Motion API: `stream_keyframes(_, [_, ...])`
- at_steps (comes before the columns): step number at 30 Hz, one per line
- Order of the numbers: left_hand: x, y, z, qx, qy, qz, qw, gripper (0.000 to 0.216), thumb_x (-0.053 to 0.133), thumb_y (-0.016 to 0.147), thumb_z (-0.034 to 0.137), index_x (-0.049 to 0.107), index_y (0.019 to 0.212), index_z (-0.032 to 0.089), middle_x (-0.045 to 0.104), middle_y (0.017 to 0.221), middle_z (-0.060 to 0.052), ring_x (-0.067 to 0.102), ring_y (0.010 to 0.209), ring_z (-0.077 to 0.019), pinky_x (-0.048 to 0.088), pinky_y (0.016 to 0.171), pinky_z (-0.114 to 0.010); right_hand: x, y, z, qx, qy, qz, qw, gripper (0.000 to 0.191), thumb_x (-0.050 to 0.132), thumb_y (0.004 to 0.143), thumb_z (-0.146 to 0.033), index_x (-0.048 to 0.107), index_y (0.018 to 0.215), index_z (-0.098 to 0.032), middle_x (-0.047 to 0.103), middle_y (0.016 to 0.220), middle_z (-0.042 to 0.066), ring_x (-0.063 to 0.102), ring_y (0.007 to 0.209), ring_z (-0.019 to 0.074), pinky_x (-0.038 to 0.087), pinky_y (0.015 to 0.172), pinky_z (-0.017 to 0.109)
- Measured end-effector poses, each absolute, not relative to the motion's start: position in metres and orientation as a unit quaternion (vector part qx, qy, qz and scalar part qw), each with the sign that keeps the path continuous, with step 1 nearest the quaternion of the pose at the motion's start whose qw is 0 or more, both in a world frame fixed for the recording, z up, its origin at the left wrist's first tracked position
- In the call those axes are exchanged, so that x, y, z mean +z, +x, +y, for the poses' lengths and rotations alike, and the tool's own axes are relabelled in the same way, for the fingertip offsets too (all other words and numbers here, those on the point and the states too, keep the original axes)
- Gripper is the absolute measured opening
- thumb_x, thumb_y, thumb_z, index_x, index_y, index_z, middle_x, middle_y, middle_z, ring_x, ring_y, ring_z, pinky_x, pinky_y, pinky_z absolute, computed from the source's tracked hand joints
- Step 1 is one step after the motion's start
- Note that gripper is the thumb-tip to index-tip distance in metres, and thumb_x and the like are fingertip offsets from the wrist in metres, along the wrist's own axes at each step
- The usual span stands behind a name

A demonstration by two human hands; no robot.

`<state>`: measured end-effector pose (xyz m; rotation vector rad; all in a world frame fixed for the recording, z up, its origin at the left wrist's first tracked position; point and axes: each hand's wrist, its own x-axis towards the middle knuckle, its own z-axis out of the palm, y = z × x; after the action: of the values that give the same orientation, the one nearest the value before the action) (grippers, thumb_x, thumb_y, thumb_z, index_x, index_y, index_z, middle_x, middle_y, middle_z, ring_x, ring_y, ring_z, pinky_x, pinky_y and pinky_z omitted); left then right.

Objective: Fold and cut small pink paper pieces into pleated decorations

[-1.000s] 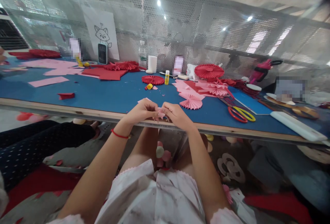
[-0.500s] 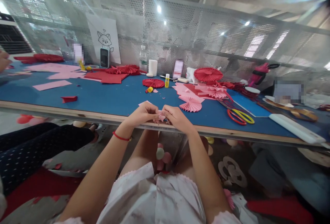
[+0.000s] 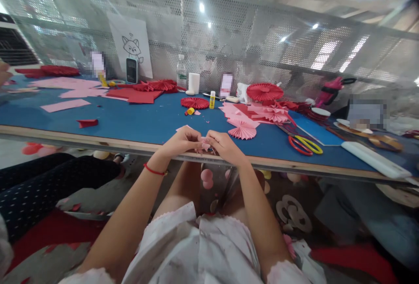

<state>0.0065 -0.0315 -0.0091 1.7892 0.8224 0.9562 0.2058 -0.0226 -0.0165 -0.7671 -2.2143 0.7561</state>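
At the front edge of the blue table [image 3: 140,120], my left hand [image 3: 183,141] and my right hand [image 3: 224,146] meet with bent fingers. Between them they pinch a small piece of pink paper [image 3: 205,143], mostly covered by the fingers; its folds are too small to make out. A scrap of pink paper [image 3: 183,128] lies just behind my left hand. Beyond my right hand rests a pleated pink paper fan [image 3: 242,130]. Farther back stands a yellow glue stick [image 3: 212,100], its yellow cap [image 3: 190,111] lying to the left near a red paper rosette [image 3: 194,103].
Open-handled scissors [image 3: 304,145] and a long white-handled tool [image 3: 375,159] lie on the right. Red paper sheets [image 3: 140,96] and pink sheets [image 3: 68,84] spread over the left. A water bottle [image 3: 181,70] stands before the mesh panel [image 3: 216,35]. Another person's legs [image 3: 59,175] show at left.
Both hands stay together at the table edge, with small finger movements around the pink paper. The view has shifted slightly; the things on the table lie as before.
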Motion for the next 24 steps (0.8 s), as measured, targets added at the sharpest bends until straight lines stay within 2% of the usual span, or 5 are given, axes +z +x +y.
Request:
stream_keyframes(6, [-0.0092,0.0059,-0.0278,0.385,0.727,0.335,0.459,0.040,0.091,0.065,0.043,0.068,0.055,0.012,0.067,0.052,-0.004,0.057,0.048,-0.0091,0.043,0.048,-0.017,-0.0158,0.2065,-0.0210,0.295,-0.292,-0.847,0.333,0.040,0.043,0.103,-0.051,0.046,0.077,-0.021,0.051,0.067,-0.003,0.046,0.067,0.0136,0.031,0.065,0.025])
stream_keyframes(18, [-0.0125,0.0047,-0.0261,0.389,0.716,0.348,0.465,0.042,0.086,0.070,0.050,0.067,0.059,0.014,0.068,0.054,-0.003,0.060,0.049,-0.0109,0.046,0.050,-0.019,-0.0147,0.2048,-0.0206,0.281,-0.304,-0.846,0.337,0.034,0.043,0.104,-0.040,0.048,0.077,-0.021,0.050,0.065,-0.004,0.047,0.065,0.0134,0.029,0.064,0.025])
stream_keyframes(24, [-0.0127,0.0047,-0.0275,0.392,0.715,0.348,0.462,0.041,0.088,0.069,0.045,0.065,0.058,0.013,0.065,0.052,0.000,0.057,0.048,-0.0088,0.043,0.050,-0.019,-0.0141,0.2029,-0.0215,0.273,-0.303,-0.845,0.346,0.036,0.043,0.104,-0.042,0.048,0.076,-0.020,0.050,0.065,-0.004,0.046,0.064,0.0131,0.029,0.064,0.025])
